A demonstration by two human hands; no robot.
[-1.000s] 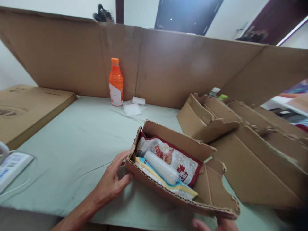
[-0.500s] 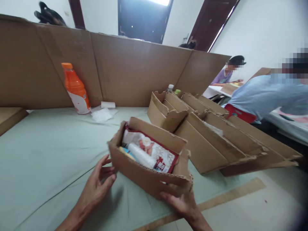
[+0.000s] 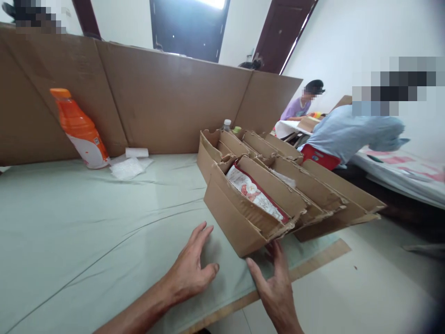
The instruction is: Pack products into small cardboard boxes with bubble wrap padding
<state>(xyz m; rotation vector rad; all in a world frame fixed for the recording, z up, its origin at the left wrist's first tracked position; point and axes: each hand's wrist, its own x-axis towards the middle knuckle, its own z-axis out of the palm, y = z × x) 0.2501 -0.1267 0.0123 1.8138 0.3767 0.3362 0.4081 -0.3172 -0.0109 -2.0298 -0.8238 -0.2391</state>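
Note:
A cardboard box (image 3: 231, 222) stands on the green cloth, flush with the row of other boxes on the right. Inside it lies a white and dark red printed packet (image 3: 255, 192); the rest of its contents is hidden by the near wall. My left hand (image 3: 194, 264) hovers left of this box with fingers apart, touching nothing. At the box's near corner is my right hand (image 3: 276, 280), thumb and fingers spread, holding nothing; whether its fingertips still brush the cardboard I cannot tell.
More cardboard boxes (image 3: 313, 181) stand behind and to the right. An orange bottle (image 3: 81, 132) leans near the tall cardboard screen (image 3: 174, 102), beside crumpled clear plastic (image 3: 128, 168) and a small white roll (image 3: 136, 152). The table edge (image 3: 320, 260) runs along the right. People sit at other tables.
The box with the packet has moved right, from between my hands to beside the other boxes. Both hands have come away from around it, and the view has turned slightly right.

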